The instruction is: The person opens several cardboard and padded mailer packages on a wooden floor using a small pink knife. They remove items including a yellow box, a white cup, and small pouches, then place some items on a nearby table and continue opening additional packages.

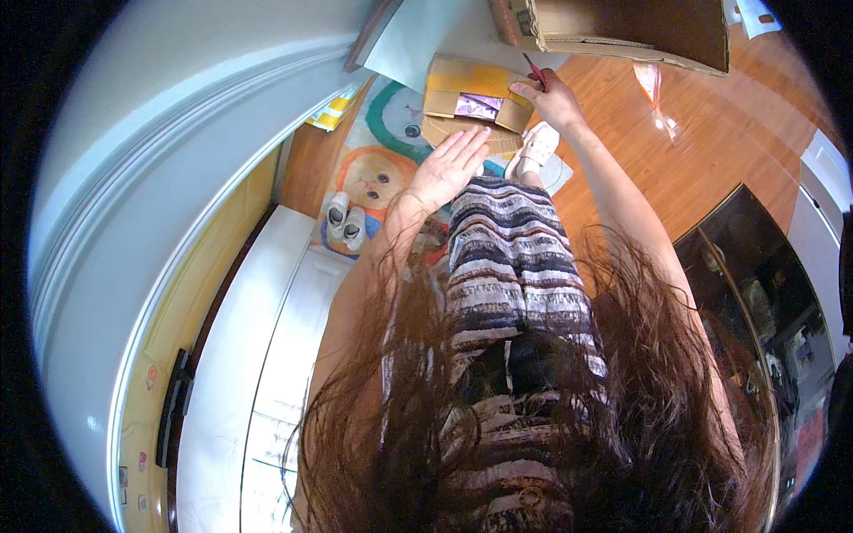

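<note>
A small cardboard box [445,103] with yellow-brown tape across its top stands before me. Its near flap [501,141] is folded out, and purple printed packets [478,106] show in the opening. My left hand [448,172] is stretched flat at that flap, palm up with nothing in it; whether the fingertips touch the cardboard is hard to tell. At the box's right edge is my right hand [556,103], its thumb against the taped top. A slim red tool [535,72], perhaps a cutter, is gripped in its fingers.
A larger cardboard box [626,30] stands at the upper right. Beneath the small box lies a mat with cartoon animals [373,174], bearing a pair of pale shoes [346,220]. Plastic packaging [650,86] lies on the wood floor. White cabinets [266,320] line the left, a dark glossy cabinet [753,286] the right.
</note>
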The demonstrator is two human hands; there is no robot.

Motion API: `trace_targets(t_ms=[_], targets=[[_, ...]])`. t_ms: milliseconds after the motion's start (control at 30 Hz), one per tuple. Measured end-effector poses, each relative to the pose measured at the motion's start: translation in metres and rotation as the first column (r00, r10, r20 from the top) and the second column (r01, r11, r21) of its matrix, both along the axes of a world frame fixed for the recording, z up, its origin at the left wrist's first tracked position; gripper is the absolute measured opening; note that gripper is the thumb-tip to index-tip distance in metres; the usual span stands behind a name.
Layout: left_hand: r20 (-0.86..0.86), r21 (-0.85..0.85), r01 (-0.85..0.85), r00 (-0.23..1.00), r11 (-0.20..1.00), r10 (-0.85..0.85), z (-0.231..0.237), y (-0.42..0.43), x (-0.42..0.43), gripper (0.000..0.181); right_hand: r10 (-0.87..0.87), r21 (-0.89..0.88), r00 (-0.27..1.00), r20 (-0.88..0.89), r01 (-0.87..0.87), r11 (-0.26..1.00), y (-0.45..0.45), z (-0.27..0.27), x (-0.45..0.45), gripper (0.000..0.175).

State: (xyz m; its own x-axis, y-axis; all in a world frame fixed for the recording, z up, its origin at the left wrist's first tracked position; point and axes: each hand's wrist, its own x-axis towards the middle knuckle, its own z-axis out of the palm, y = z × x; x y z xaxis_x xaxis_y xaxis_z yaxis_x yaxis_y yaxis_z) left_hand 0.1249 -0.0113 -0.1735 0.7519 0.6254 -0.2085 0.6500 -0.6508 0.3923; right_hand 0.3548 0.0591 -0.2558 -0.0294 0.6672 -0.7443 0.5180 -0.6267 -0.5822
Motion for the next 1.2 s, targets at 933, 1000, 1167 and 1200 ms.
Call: trace_targets(t_ms=[933,1000,1167,1200], targets=[[-0.467,-0.017,-0.105,0.88,0.994,0.085,-0.024,0.098,0.013,0.055,-0.325,-0.228,0.851,-0.413,0.249,0.941,-0.03,0.016,0.016,0.032],[-0.445,-0.001,-0.129,0.888,0.992,0.115,-0.025,0.094,0.01,0.055,-0.379,-0.208,0.822,-0.425,0.318,0.925,-0.023,0.021,0.009,0.033],[-0.481,0.008,-0.213,0.856,0.977,0.19,-0.029,0.092,0.006,0.053,-0.09,-0.173,0.937,-0.337,0.033,0.984,-0.009,0.026,0.019,0.041],[-0.49,-0.005,-0.221,0.851,0.975,0.19,-0.026,0.093,0.006,0.052,-0.028,-0.12,0.953,-0.303,-0.009,0.993,-0.008,0.026,0.02,0.043]])
